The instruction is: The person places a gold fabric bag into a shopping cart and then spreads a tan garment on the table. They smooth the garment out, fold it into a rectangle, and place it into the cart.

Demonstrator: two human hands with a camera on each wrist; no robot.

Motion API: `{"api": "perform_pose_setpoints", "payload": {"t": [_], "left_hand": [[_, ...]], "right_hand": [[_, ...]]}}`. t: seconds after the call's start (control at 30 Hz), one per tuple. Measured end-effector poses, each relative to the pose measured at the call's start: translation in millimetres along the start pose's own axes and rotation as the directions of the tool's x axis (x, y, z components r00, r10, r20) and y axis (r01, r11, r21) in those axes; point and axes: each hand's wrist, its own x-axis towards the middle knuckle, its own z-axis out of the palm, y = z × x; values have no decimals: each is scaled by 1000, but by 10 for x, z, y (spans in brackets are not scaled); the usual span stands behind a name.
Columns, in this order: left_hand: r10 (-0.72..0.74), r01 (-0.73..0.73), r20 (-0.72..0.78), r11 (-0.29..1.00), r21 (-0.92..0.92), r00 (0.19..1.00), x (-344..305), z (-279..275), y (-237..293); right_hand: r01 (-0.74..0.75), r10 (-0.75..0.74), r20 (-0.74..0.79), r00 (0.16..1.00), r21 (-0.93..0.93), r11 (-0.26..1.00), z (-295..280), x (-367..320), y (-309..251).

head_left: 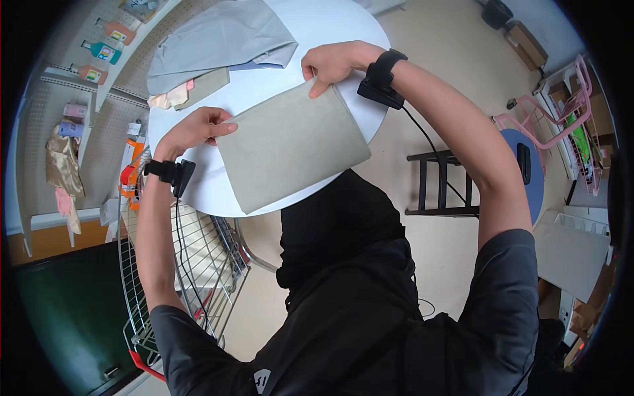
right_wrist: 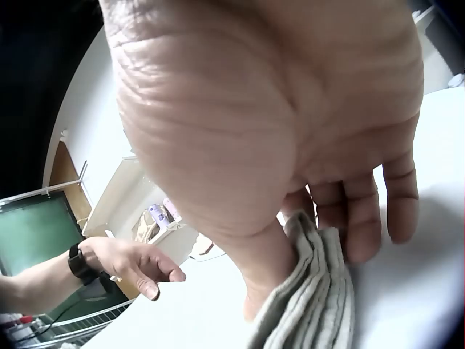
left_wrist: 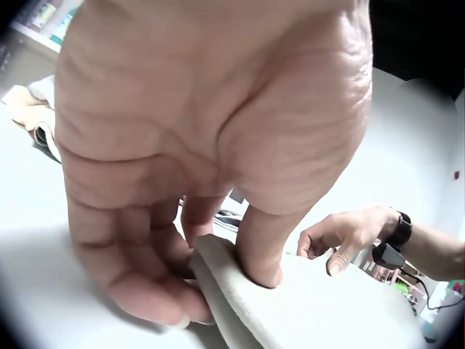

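A folded grey-green cloth [head_left: 294,145] lies as a flat rectangle near the front edge of the round white table [head_left: 333,23]. At its far left corner my left hand [head_left: 193,130] pinches the cloth, thumb on top and fingers beneath. My right hand [head_left: 330,65] pinches the far right corner the same way. Several stacked layers of the cloth [right_wrist: 312,291] show between thumb and fingers in the right wrist view. The left wrist view shows the thick folded edge of the cloth [left_wrist: 232,291] under my left thumb.
Behind the cloth lies a grey fabric piece [head_left: 218,46], with a pink and cream cloth [head_left: 173,96] beside it. A wire shopping cart [head_left: 205,257] stands at the left below the table. Shelves with bottles [head_left: 102,53] are further left. A dark stool [head_left: 442,181] stands at the right.
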Motion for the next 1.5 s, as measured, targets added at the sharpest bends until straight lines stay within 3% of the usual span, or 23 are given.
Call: {"api": "perform_pose_setpoints", "payload": {"t": [0.07, 0.2, 0.33, 0.4, 0.5, 0.53, 0.57, 0.6, 0.67, 0.7, 0.77, 0.9, 1.07, 1.17, 1.5], "left_hand": [[-7, 8, 43, 999, -31, 999, -16, -52, 22], [36, -34, 14, 996, -84, 999, -49, -204, -38], [96, -107, -228, 994, -36, 969, -176, -339, 22], [212, -171, -316, 974, 151, 925, -272, -437, 106], [400, -191, -475, 884, 427, 784, -558, -480, 443], [494, -202, -503, 826, 526, 710, -634, -503, 503], [583, -199, -513, 760, 618, 630, -685, -518, 517], [699, -154, -512, 653, 742, 499, -716, -528, 491], [731, -72, -505, 597, 799, 459, -892, -420, 570], [746, -32, -500, 570, 821, 440, -977, -320, 589], [751, -27, -490, 557, 830, 444, -1069, -78, 470], [759, -94, -366, 486, 869, 538, -1142, 664, 164], [673, -135, -383, 583, 801, 633, -1123, 1175, 182], [587, -102, -467, 688, 719, 661, -1158, 1269, 243], [429, -95, -599, 857, 507, 676, -1188, 1439, 70]], "right_hand": [[-58, 59, 119, 991, -10, 998, -112, -9, -69], [-23, 18, 104, 994, 48, 999, -373, -142, -205], [10, -11, 5, 1000, 231, 973, -605, -293, -257], [63, -45, -76, 996, 251, 966, -724, -327, -282], [248, -215, -235, 948, 122, 961, -913, -367, -306], [346, -321, -315, 893, 26, 938, -959, -384, -333], [332, -330, -380, 864, -63, 941, -1002, -412, -348], [309, -342, -439, 831, -147, 940, -1036, -533, -464], [262, -346, -577, 740, -228, 938, -895, -688, -586], [273, -441, -616, 653, -351, 896, -774, -756, -592], [253, -620, -635, 461, -575, 778, -469, -916, -561], [202, -611, -557, 563, -624, 755, 531, -1287, -535], [235, -526, -612, 591, -493, 838, 1334, -1565, -532], [273, -429, -650, 627, -332, 903, 1356, -1623, -545], [434, -413, -598, 687, -118, 893, 1255, -1569, -438]]}}
